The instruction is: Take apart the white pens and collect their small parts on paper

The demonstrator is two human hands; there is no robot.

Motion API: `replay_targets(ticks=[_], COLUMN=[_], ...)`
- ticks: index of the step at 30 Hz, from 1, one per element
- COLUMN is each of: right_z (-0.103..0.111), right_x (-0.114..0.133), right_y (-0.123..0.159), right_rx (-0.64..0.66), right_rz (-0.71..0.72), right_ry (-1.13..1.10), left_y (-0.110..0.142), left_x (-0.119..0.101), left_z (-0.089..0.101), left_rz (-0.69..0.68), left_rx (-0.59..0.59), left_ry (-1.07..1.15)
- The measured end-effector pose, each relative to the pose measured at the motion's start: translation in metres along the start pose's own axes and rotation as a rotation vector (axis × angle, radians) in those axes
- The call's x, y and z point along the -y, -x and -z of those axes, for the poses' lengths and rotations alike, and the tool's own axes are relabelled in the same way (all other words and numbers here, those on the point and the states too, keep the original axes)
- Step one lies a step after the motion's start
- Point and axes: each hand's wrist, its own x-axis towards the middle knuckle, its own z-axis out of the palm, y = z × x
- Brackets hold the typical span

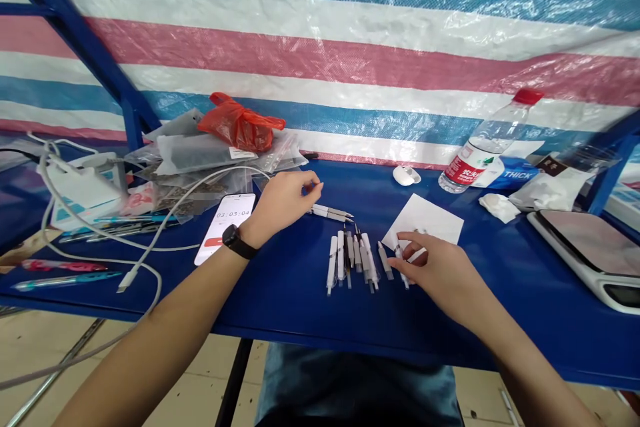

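Observation:
My right hand (443,270) has its thumb and forefinger closed around a white pen barrel (399,250) at the lower left corner of a white paper sheet (417,213). Just left of it lies a short grey-white pen part (385,260). Beside that, several white and clear pen parts (341,257) are lined up roughly parallel on the blue table (295,300). My left hand (280,207), a black watch on its wrist, hovers with curled fingers and nothing visible in them. Right by it lie assembled-looking white pens (331,213), their left ends partly covered by the hand.
A phone showing a timer (227,223) lies under the left forearm. White cables (155,240), colored pens (65,280), plastic bags (200,153) and a red bag (240,123) occupy the left. At right are an earbud case (406,175), a water bottle (480,147) and a scale (590,240).

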Motion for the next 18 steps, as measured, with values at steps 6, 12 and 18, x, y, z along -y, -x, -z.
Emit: replay_targets(ticks=[6, 12, 18], right_z=[-0.002, -0.005, -0.011], right_x=[0.006, 0.003, -0.004], right_y=[0.003, 0.008, 0.011], right_rx=[0.014, -0.008, -0.034], right_rz=[-0.087, -0.094, -0.036], right_ry=[-0.048, -0.117, -0.143], left_y=[0.007, 0.008, 0.009], left_x=[0.008, 0.007, 0.008], left_z=[0.001, 0.007, 0.005], left_rz=[-0.016, -0.016, -0.019], left_rx=[0.088, 0.170, 0.203], left_ry=[-0.100, -0.148, -0.206])
